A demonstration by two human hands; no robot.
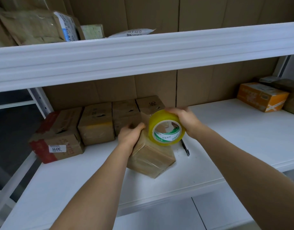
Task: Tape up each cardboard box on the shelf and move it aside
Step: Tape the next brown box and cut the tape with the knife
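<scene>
Brown cardboard box (151,156), glossy with tape, angled on white shelf (242,130). Steadied under left hand (129,135), fingers curled over its top edge; yellow tape roll (166,128) gripped by right hand (184,118), touching box top.

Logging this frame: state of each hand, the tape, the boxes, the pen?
Left hand: holds the front box.
Right hand: grips the tape roll.
Tape roll: on edge against the front box.
Front box: closed, taped, askew.
Row of boxes: closed, side by side.
Pen: flat on shelf.

We see a white shelf (226,130) carrying a row of cardboard boxes (96,125) at its back left, a taped box (151,156) turned askew in front, a pen (185,147) beside it — and an orange box (261,97) far right.
</scene>
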